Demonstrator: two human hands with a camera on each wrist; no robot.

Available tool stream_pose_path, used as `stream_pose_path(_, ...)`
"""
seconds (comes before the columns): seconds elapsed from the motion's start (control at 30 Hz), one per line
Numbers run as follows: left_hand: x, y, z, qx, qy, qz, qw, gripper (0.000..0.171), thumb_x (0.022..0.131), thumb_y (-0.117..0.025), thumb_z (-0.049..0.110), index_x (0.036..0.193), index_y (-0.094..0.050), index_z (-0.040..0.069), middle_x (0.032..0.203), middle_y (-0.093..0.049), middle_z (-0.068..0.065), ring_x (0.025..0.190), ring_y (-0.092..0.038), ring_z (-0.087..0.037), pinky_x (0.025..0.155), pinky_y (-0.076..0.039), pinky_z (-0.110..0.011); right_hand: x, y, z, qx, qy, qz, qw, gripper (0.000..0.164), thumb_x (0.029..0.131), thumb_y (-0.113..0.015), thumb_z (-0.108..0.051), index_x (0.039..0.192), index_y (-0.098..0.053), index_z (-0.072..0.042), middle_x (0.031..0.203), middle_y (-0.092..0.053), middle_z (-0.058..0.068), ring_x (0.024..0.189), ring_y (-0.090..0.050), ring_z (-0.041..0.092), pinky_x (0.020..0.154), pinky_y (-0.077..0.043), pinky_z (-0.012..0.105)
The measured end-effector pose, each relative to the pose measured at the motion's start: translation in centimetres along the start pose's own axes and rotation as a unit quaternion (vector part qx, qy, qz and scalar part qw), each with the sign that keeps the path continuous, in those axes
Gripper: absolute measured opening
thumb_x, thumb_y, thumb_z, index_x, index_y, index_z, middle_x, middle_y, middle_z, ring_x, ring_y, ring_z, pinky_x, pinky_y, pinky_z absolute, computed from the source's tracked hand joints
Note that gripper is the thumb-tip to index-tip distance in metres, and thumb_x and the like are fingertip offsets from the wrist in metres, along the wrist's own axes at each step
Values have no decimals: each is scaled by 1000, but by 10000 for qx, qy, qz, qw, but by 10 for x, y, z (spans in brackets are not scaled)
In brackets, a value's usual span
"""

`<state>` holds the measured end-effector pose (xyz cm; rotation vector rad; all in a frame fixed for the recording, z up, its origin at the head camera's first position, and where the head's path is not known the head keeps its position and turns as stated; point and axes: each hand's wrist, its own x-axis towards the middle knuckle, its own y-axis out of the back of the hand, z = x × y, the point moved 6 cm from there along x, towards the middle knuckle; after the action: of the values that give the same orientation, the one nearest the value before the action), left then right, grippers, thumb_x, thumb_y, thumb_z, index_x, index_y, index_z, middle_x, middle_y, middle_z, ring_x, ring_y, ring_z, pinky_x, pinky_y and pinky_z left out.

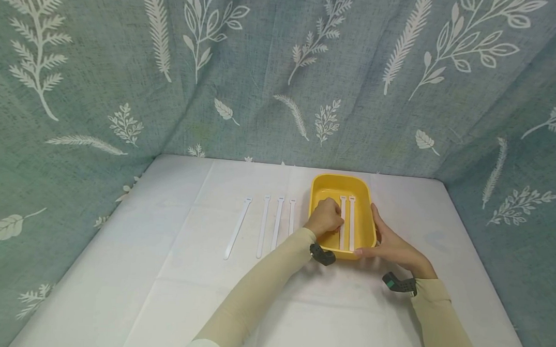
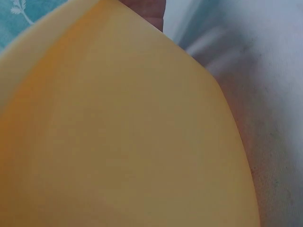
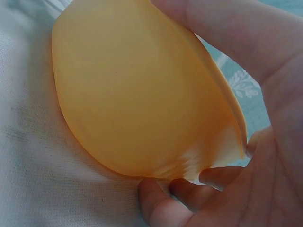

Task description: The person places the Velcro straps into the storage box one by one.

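Note:
Two white straps with slotted, wider heads lie side by side lengthwise in a yellow tray [image 1: 321, 181]. My left hand [image 1: 325, 217] reaches over the tray's left wall, fingers curled, and pinches the left strap [image 1: 342, 241] near its middle. The right strap [image 1: 352, 223] lies just beside it. My right hand [image 1: 391, 246] grips the tray at its near right corner, thumb on the front rim and fingers along the right wall. In the right wrist view those fingers [image 3: 189, 194] curl at the tray's outer side. The tray wall [image 2: 132, 118] hides most of my left hand in the left wrist view.
Several more white straps lie on the white-covered table left of the tray, the leftmost strap [image 1: 238, 228] slanting. My left forearm [image 1: 259, 291] crosses in front of their lower ends. A blue-green leaf-patterned curtain [image 1: 263, 90] stands behind and at both sides.

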<state>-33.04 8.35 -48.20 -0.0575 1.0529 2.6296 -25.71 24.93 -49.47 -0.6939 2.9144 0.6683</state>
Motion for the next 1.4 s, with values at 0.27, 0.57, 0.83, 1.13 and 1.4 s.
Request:
stream_pose_path(0.27,-7,5,2,-658,-70,61,9978,30,95,-71,8,123,-70,-4,70,-70,-4,60,-70,-18,54,-49,-16,0,-1,2,-62,-8,-2,10000,135,86,-84,-27,160,28,-24,173,24,10,160,6,46,125,-13,71)
stream_pose_path(0.57,-18,23,15,-967,-766,82,9923,30,95,-71,8,122,-71,-5,90,-77,-10,67,-70,-9,61,-54,-18,-1,-1,4,-100,-144,-21,9998,134,86,-83,-29,160,28,-28,173,21,11,159,-3,52,122,-18,74)
stream_pose_path(0.83,-35,53,16,-1079,-936,181,9896,32,95,-74,12,124,-71,-3,99,-78,-12,81,-79,-26,65,-61,-22,-1,0,3,-241,-199,40,9995,135,85,-84,-31,160,28,-27,173,22,11,159,-3,52,122,-15,74)
stream_pose_path(1.13,-50,93,1,-1346,-1045,512,9840,33,96,-73,10,125,-70,-4,103,-77,-19,89,-77,-41,71,-65,-33,-1,0,2,-266,-173,83,9995,137,83,-85,-30,160,28,-27,173,24,10,159,5,51,122,-10,76)
stream_pose_path(1.4,-62,125,-24,-1500,-979,1151,9771,30,95,-72,11,122,-72,-3,98,-77,-18,74,-76,-21,66,-63,-26,-1,0,0,-160,-56,70,9998,137,83,-86,-28,160,28,-28,173,24,9,160,7,48,123,-8,75)
